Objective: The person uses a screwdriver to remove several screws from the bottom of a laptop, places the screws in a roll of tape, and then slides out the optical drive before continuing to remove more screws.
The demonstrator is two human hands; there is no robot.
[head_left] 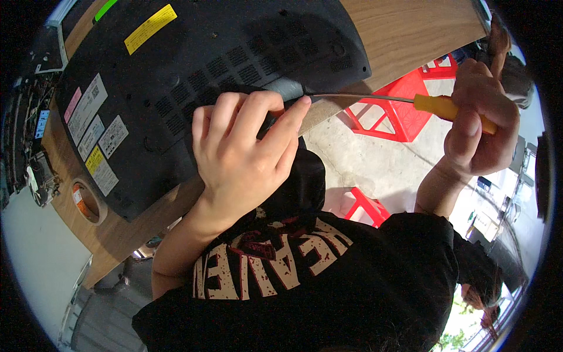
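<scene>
A dark laptop lies with its vented underside up, several labels stuck on it. My left hand rests on its near edge, fingers bent over the casing and thumb tucked low by the edge; the fingertips are partly hidden. In my right hand, closed around its yellow handle, is a screwdriver. Its long thin shaft runs left, and the tip meets the laptop's edge close to my left index fingertip. Whether the tip sits in a gap cannot be made out.
The laptop lies on a wooden table. A tape roll stands at its left, near electronic parts. Beyond the table's right edge are red plastic stools on a concrete floor. Part of another person shows far right.
</scene>
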